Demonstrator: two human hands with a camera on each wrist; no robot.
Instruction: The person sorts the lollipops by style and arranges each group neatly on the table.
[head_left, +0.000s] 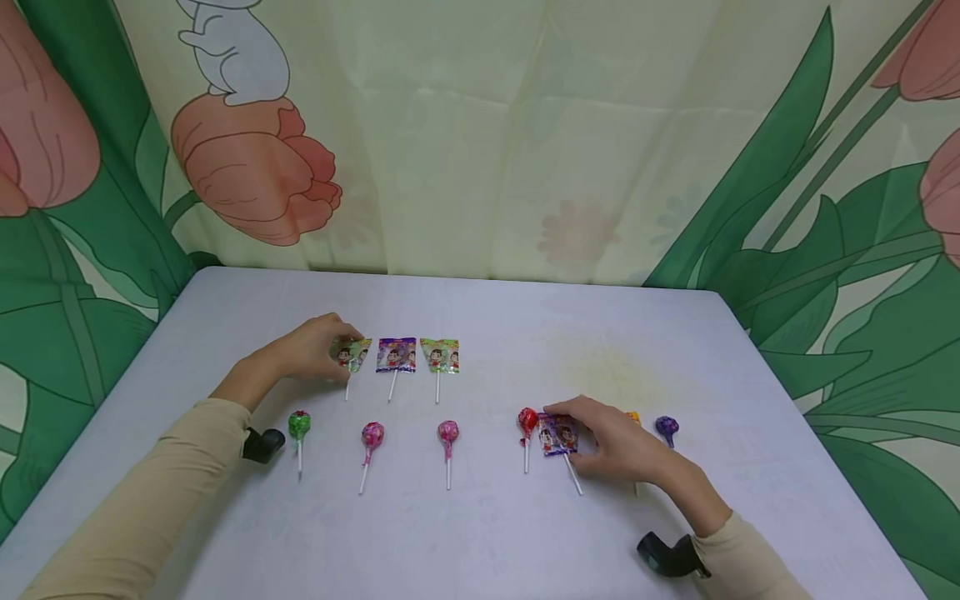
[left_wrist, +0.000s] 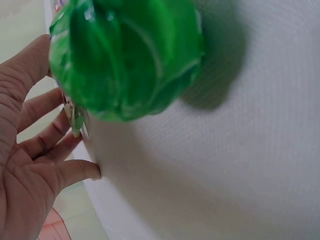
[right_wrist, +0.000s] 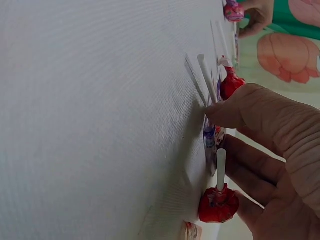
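Note:
My left hand (head_left: 318, 348) holds a flat green-wrapped lollipop (head_left: 354, 355) at the left end of the back row, its fingers bent around the wrapper. In the left wrist view, a round green lollipop (left_wrist: 125, 60) fills the foreground and covers part of the grip. Toward the right, my right hand (head_left: 618, 437) pinches a flat purple-wrapped lollipop (head_left: 558, 435) between thumb and fingers, its white stick slanting toward the front. Just left of that wrapper lies a red lollipop (head_left: 527, 419). An orange-wrapped lollipop (head_left: 633, 416) is mostly hidden behind the right hand.
Beside the left hand's packet lie a flat purple lollipop (head_left: 396, 356) and another flat green one (head_left: 442, 356). In the front row are two pink lollipops (head_left: 372, 435) (head_left: 447, 432) and a round purple one (head_left: 666, 427). A printed curtain (head_left: 465, 167) hangs behind the white table (head_left: 487, 542).

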